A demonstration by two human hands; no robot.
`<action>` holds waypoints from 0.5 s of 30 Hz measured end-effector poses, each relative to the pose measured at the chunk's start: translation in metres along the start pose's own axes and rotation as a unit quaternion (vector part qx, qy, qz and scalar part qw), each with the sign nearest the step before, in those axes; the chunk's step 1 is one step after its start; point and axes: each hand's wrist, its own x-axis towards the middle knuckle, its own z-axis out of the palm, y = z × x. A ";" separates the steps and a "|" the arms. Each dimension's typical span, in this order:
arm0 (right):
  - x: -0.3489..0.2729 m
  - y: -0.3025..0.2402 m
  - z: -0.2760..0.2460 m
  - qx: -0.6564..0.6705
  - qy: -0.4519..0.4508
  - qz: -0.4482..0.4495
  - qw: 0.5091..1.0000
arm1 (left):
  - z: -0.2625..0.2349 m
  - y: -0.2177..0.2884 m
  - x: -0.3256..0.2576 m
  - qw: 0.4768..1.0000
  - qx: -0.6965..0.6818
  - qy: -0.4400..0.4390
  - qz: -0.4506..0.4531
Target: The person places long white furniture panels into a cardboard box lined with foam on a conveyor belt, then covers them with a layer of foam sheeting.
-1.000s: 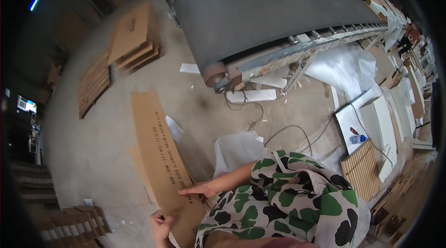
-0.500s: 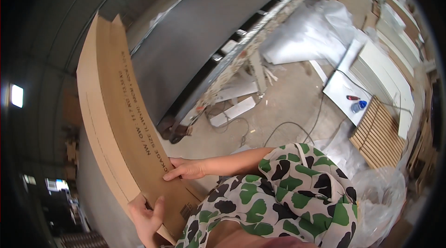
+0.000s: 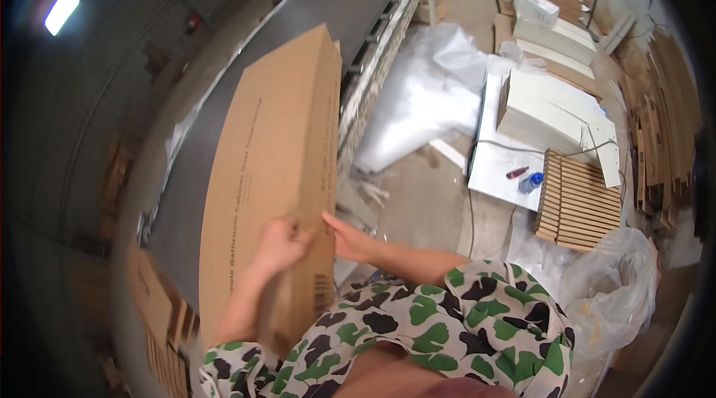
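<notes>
A long, shallow brown cardboard box [image 3: 257, 137] with dark print stands tilted in front of me, its far end over the dark conveyor belt [image 3: 298, 10]. My left hand [image 3: 282, 247] is at the box's right-hand long edge, fingers curled in and slightly blurred. Just to its right, my right hand [image 3: 349, 240] grips the narrow side of the box, thumb lying against the cardboard; its other fingers are mostly hidden. A barcode shows on that narrow side, near my body. The inside of the box cannot be seen.
Right of the conveyor lies a heap of white foam wrap [image 3: 425, 92]. Beyond it are a white board [image 3: 496, 174] with a blue-capped bottle [image 3: 531, 182], a slatted wooden panel [image 3: 578, 204] and stacked white panels [image 3: 548, 103]. Clear plastic [image 3: 611, 286] is at my right. A cable crosses the floor.
The box has swung right and turned, so its broad printed face shows instead of the open fold. My left hand has moved up and right, close to my right hand. My view has shifted too.
</notes>
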 end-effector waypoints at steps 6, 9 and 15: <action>0.048 -0.097 -0.034 -0.012 0.120 -0.019 0.992 | -0.012 0.000 0.193 0.985 0.120 -0.047 0.114; 0.057 -0.142 -0.050 -0.067 0.204 -0.002 0.977 | 0.000 -0.004 0.284 0.977 0.144 -0.075 0.141; 0.029 -0.245 -0.145 -0.137 0.335 0.007 0.932 | 0.031 -0.002 0.422 0.973 0.165 -0.120 0.108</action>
